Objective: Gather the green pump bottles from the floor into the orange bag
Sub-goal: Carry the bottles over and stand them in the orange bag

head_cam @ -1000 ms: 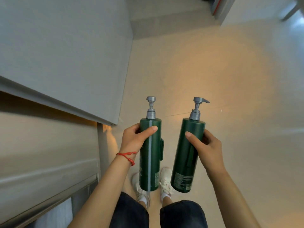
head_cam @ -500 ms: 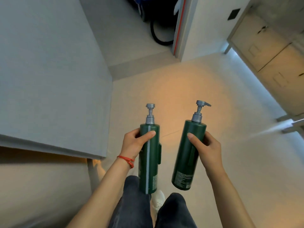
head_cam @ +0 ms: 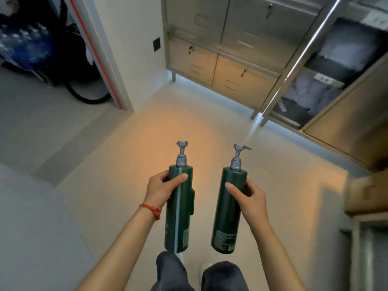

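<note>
The left hand (head_cam: pixel 160 191) gripped one green bottle (head_cam: pixel 180 208) and the right hand (head_cam: pixel 249 199) gripped another bottle (head_cam: pixel 227 208), both upright, side by side and apart, above the floor (head_cam: pixel 117 169) before metal cabinets (head_cam: pixel 222 59).

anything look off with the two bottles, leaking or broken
Nothing stands out. The left hand and right hand each hold a green pump bottle upright, pumps intact, no drips visible.

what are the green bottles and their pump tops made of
Both green bottles, left and right: probably plastic, dark semi-gloss with soft highlights. Pump tops: matte silver-grey, likely painted plastic, possibly metal.
</note>
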